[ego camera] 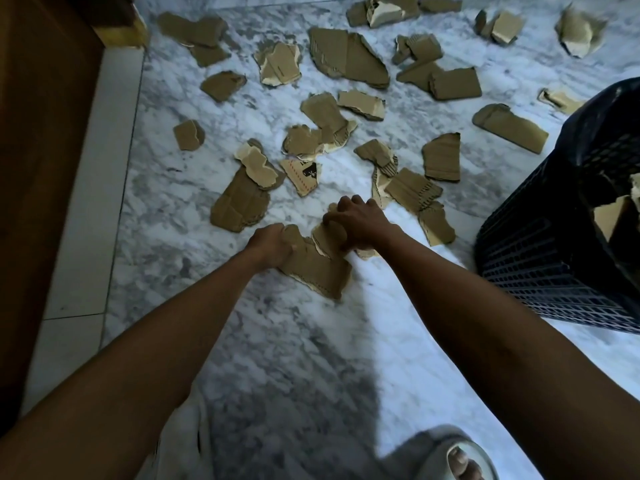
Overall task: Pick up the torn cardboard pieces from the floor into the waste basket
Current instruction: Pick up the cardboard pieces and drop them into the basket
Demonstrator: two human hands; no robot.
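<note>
Several torn brown cardboard pieces lie scattered over the marble floor (294,358). My left hand (272,245) grips the left end of a large cardboard piece (318,268) near the middle of the view. Beside it, my right hand (356,225) curls its fingers over a smaller cardboard piece (329,235) that overlaps the large one. A dark blue waste basket (540,258) with a lattice wall stands at the right, with some cardboard scraps (613,213) inside it.
A brown wooden furniture side (41,168) and a white skirting strip (93,188) run along the left. My foot in a grey sandal (460,459) shows at the bottom right. More cardboard, such as a long piece (239,202), lies beyond my hands.
</note>
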